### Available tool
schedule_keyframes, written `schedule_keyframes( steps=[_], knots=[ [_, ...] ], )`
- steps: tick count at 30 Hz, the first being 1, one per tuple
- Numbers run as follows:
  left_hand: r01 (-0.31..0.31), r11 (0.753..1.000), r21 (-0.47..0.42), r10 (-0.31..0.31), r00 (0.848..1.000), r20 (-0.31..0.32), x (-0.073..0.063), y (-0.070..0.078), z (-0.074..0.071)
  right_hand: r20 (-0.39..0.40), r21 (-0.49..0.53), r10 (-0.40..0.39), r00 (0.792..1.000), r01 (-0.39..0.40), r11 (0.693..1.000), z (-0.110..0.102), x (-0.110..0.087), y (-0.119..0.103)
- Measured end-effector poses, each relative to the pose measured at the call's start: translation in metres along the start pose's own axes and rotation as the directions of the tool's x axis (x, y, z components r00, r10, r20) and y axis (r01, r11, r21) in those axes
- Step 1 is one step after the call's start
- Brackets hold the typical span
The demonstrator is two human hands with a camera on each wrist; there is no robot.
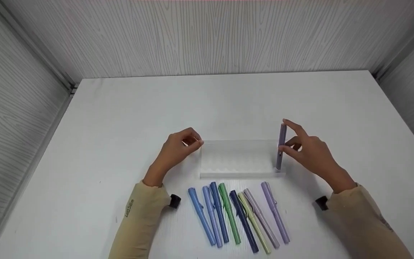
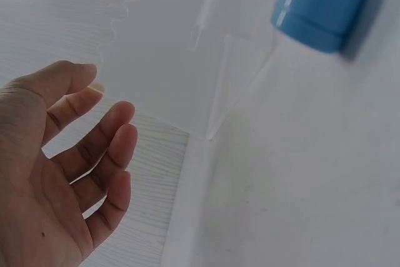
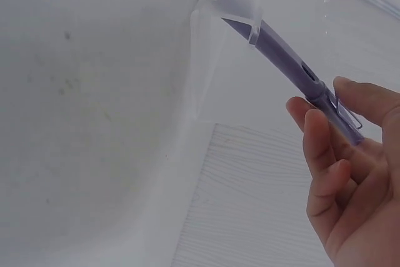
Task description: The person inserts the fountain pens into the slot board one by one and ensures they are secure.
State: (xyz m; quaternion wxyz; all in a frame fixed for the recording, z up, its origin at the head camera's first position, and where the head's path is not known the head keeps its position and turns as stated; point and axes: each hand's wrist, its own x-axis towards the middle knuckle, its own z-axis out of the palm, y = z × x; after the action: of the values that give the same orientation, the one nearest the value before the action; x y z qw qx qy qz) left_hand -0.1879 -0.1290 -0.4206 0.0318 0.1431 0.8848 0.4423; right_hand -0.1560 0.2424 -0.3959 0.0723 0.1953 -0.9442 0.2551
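A clear acrylic pen stand (image 1: 241, 158) with a scalloped edge stands on the white table. My left hand (image 1: 182, 147) pinches its upper left corner between thumb and index finger; the other fingers (image 2: 103, 161) are loosely bent beside it. At the opposite end, my right hand (image 1: 309, 151) holds a dark purple pen (image 1: 281, 147) almost upright, thumb near its middle and index finger on top. In the right wrist view, the lower end of this purple pen (image 3: 281, 54) sits inside the end of the clear stand (image 3: 212, 85).
Several capped pens lie side by side in front of the stand, among them a light blue pen (image 1: 201, 216), a green pen (image 1: 229, 214), a yellow-green pen (image 1: 254, 223) and a lilac pen (image 1: 275, 212). Behind the table (image 1: 138, 104) rises a wood-grain panel (image 1: 207, 36).
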Motion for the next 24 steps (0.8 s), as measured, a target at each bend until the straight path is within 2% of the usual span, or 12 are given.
schedule_keyframes(
  steps=[5, 10, 15, 19, 24],
  knots=[
    [-0.013, 1.000, 0.008, 0.013, 1.000, 0.000, 0.000, 0.000, 0.000, -0.005, -0.033, 0.006, 1.000, -0.006, 0.999, -0.006, -0.004, -0.004],
    [-0.005, 1.000, 0.011, 0.005, 1.000, -0.001, -0.001, 0.000, 0.000, 0.001, -0.065, -0.033, 0.999, 0.033, 0.997, -0.011, -0.014, -0.009],
    [-0.010, 1.000, 0.010, 0.010, 1.000, -0.009, 0.000, -0.001, 0.000, 0.149, -0.018, -0.039, 0.988, 0.042, 0.999, -0.013, -0.027, -0.017],
    [-0.026, 1.000, 0.004, 0.026, 1.000, -0.015, 0.000, -0.001, 0.000, 0.262, 0.040, -0.049, 0.964, 0.040, 0.998, -0.011, -0.033, -0.023],
    [-0.029, 1.000, -0.002, 0.029, 0.999, -0.016, 0.001, -0.002, 0.000, 0.351, 0.103, -0.079, 0.933, 0.045, 0.994, -0.009, -0.037, -0.026]
  ],
)
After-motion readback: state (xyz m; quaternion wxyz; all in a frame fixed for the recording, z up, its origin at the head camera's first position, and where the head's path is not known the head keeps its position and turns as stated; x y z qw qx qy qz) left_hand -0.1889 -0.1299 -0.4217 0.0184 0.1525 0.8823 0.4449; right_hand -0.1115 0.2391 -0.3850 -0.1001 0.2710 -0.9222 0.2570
